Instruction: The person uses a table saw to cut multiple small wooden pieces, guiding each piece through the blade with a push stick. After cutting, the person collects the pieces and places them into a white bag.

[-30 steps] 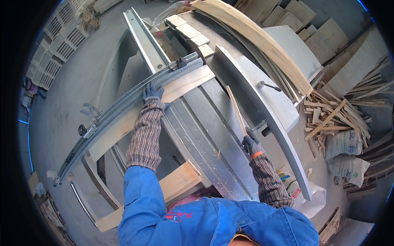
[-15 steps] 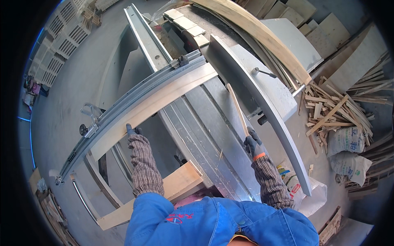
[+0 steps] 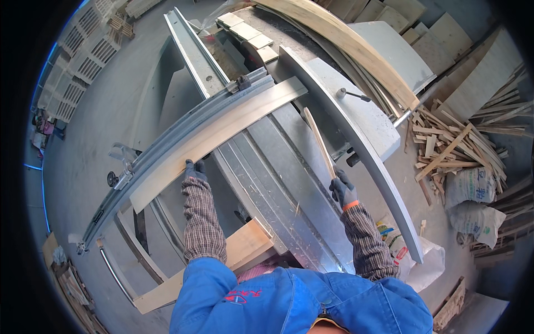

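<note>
A long pale wooden board (image 3: 233, 119) lies across the sliding table of a saw, along its metal fence (image 3: 181, 133). My left hand (image 3: 194, 169), in a dark glove, grips the board's near edge with its fingertips. My right hand (image 3: 343, 189), gloved too, is closed round the near end of a thin wooden stick (image 3: 319, 138). The stick points away from me over the grooved metal table (image 3: 281, 167), its tip near the board's right end. Beyond that end, part of a dark saw blade (image 3: 252, 57) shows.
A long rip fence (image 3: 356, 142) runs along the right side. Small cut boards (image 3: 245, 30) lie in a row at the far side. Another board (image 3: 247, 245) rests close to my body. Offcuts (image 3: 445, 147) are heaped on the floor at right, beside filled sacks (image 3: 473, 217).
The long board has slid to the right along the fence, and my left hand has moved right with it. My right hand and the stick have hardly moved.
</note>
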Motion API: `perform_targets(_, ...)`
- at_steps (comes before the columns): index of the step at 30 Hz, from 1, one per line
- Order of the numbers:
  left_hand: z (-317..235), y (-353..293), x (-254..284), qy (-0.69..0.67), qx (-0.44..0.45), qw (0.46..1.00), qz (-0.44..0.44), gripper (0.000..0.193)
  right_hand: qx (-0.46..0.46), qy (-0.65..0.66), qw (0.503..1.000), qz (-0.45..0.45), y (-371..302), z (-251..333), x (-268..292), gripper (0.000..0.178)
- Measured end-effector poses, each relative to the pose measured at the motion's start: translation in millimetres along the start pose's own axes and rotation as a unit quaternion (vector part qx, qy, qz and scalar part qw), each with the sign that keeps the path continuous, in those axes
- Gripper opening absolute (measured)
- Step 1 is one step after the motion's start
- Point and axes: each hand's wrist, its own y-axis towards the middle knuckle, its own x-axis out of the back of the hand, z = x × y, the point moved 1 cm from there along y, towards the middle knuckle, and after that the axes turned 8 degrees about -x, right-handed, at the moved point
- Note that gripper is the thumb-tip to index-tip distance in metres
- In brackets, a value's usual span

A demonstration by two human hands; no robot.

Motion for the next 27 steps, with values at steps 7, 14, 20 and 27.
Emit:
perform_targets(7,27.3,44.3,31.6,-0.107,0.162,0.981,-0.033,0.033,-0.023,0.009,1.0,-0.006,60.2,15.6,0.9,0.056)
perform_targets(14,19.0,60.4,28.2,-0.039,0.106,0.991,-0.069,0.031,-0.039,0.01,0.999,-0.003,81.4,32.4,-19.3,0.055)
perform_targets(20,19.4,68.7,29.6,-0.024,0.084,0.994,-0.063,0.032,-0.033,0.013,0.999,0.0,86.0,37.4,-25.7,0.053)
perform_targets(27,22.4,71.2,3.5,0.077,-0.042,0.996,-0.016,0.034,-0.028,0.0,1.0,-0.003,101.5,47.2,-35.6,0.051)
